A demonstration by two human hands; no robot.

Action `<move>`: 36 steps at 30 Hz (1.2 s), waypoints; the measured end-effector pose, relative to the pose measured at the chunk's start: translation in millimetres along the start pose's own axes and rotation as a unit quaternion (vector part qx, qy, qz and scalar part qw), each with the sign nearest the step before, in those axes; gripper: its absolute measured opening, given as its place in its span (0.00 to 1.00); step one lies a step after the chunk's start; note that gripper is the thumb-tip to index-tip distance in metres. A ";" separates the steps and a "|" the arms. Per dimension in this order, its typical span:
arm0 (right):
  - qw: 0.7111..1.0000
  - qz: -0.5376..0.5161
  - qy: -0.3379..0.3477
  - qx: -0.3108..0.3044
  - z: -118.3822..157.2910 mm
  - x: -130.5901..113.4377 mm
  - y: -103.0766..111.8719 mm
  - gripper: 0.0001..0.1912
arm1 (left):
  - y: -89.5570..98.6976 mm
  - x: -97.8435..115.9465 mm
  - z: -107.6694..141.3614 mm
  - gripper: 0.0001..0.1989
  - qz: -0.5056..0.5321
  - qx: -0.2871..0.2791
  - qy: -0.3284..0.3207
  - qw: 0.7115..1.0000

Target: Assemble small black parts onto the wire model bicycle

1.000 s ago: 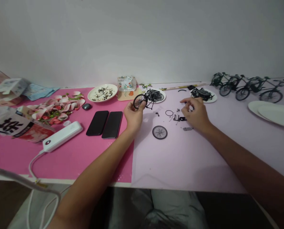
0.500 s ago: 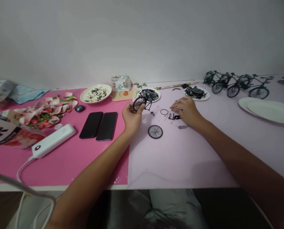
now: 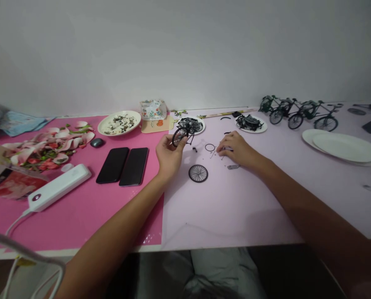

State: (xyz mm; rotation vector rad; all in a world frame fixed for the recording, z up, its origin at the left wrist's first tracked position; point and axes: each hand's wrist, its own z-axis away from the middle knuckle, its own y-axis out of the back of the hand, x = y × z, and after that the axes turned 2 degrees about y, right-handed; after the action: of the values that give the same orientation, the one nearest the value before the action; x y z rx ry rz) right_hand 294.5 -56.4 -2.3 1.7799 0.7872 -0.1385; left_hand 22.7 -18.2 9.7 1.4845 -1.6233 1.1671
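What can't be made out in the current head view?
Head view:
Whatever the right hand touches: hidden by its own fingers.
Lower part of the held wheel: partly covered by the left hand.
Printed bag: cut off by the left edge.
Thin bits beside the right hand: too small to identify.

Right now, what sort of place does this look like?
Probably a casual tabletop hobby workspace, perhaps at home: small model bicycles stand near the wall, a loose wheel lies near tiny parts, and two phones lie on a pink covering.
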 end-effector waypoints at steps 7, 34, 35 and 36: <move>0.994 0.042 -0.001 0.103 -1.2 -7.9 13.6 0.13 | 0.0 3.2 0.7 0.18 -0.006 -0.001 -0.001 1.000; 0.997 0.021 -0.051 -0.050 -1.7 -7.5 13.4 0.11 | 1.3 4.9 1.8 0.20 -0.026 -0.012 0.010 1.000; 0.997 0.025 -0.050 -0.048 -1.7 -7.1 13.3 0.11 | 1.3 4.7 1.7 0.20 -0.025 -0.011 0.009 1.000; 0.998 0.027 -0.048 -0.044 -1.7 -6.9 13.3 0.11 | 1.3 4.5 1.6 0.20 -0.025 -0.011 0.010 1.000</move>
State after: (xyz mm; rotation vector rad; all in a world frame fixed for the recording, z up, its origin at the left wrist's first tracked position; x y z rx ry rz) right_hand 296.3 -59.9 12.2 1.6971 0.6659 -0.1512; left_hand 20.9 -21.6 12.9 1.4884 -1.5714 1.1292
